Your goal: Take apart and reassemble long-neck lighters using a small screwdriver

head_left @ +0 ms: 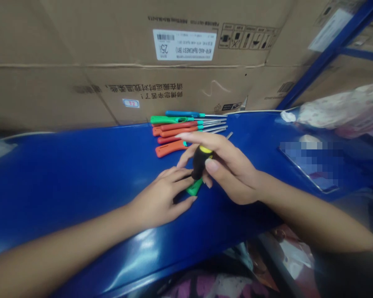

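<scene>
My right hand (226, 167) grips a screwdriver with a black and yellow handle (200, 159), thumb and fingers wrapped round it. A green-handled screwdriver (194, 187) lies under it on the blue surface (81, 174). My left hand (163, 198) rests flat on the surface, fingers stretched toward the green handle and touching it or nearly so. Behind both hands lies a row of several screwdrivers: orange (170, 148), red (178, 126), green (168, 120) and blue (183, 113) handles, shafts pointing right.
Large cardboard boxes (112, 62) stand as a wall right behind the blue surface. A blue rack post (326, 54) rises at the right. A plastic bag (345, 111) and a flat framed sheet (311, 161) lie at the right.
</scene>
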The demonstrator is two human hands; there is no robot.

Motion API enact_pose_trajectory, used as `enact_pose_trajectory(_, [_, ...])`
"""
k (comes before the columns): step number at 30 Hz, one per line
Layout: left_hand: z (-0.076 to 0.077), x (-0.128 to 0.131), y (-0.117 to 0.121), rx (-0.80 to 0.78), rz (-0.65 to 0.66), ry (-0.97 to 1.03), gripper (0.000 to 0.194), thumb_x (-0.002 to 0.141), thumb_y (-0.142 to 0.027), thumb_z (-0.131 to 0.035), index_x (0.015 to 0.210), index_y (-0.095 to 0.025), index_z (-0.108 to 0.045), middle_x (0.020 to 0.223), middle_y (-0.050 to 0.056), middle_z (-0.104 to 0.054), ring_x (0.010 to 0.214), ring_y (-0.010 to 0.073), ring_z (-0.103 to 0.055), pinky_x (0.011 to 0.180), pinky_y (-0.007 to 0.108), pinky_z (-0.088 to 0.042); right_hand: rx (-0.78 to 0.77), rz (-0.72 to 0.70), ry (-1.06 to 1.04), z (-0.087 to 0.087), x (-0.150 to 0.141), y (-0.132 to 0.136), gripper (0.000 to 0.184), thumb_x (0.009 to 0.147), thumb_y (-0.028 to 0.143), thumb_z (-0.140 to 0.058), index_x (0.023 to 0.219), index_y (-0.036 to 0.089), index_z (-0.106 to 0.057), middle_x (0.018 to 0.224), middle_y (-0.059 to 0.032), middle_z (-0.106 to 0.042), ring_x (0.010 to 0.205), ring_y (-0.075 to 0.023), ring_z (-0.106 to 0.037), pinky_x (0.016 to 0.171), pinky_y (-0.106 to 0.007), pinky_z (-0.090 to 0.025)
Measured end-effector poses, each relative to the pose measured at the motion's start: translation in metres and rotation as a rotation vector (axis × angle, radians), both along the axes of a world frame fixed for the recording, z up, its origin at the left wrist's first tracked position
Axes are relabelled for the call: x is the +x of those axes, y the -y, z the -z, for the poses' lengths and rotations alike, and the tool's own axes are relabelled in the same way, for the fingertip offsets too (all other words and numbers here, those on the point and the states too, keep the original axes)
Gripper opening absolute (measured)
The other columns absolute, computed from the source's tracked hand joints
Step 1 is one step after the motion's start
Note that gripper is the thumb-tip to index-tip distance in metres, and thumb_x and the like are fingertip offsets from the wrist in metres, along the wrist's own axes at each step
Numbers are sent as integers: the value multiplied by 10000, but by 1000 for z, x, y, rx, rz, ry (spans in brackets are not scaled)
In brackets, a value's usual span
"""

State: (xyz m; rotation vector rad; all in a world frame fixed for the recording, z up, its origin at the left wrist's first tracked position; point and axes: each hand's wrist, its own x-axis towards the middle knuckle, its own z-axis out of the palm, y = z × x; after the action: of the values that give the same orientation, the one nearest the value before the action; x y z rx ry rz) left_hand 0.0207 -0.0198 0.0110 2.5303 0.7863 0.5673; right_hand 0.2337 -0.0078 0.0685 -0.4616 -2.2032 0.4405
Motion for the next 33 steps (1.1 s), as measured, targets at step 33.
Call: enact_pose_trajectory(33, [0,0,-1,6,5,-17,305,959,-303,-588,1250,-229,-638,1392,82,-582,1276,265,-516,1092,467,-431,278,161,-119,-6,1,2,271,992,214,-509,1210,169,-663,989,-48,-742,879,-157,-704,814,-300,-592])
